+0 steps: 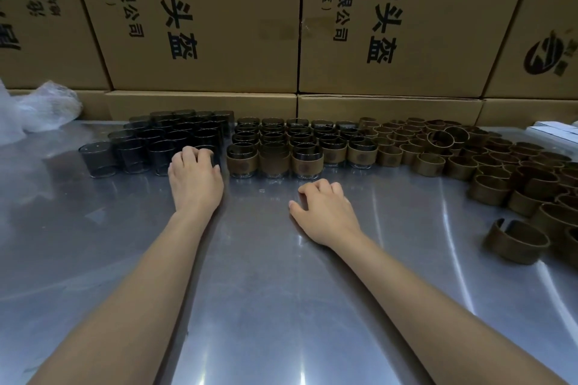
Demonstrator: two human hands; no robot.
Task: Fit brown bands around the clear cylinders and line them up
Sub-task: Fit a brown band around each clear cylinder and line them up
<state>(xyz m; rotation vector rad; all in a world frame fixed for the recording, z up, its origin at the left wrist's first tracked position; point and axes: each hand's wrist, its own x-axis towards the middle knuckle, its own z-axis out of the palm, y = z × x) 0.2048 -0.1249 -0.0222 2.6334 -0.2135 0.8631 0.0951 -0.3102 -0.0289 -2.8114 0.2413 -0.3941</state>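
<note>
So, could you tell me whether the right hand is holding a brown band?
No, the right hand rests empty on the metal table.

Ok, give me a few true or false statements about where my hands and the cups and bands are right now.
1. The left hand grips a bare cylinder in the front row. True.
2. The right hand holds a brown band. False: it holds nothing and rests on the metal table, fingers loosely curled.
3. The loose brown bands lie to the right of the banded cylinders. True.
4. The bare cylinders stand to the right of the banded ones. False: they stand to the left.
5. Cardboard boxes stand behind the rows. True.
</note>
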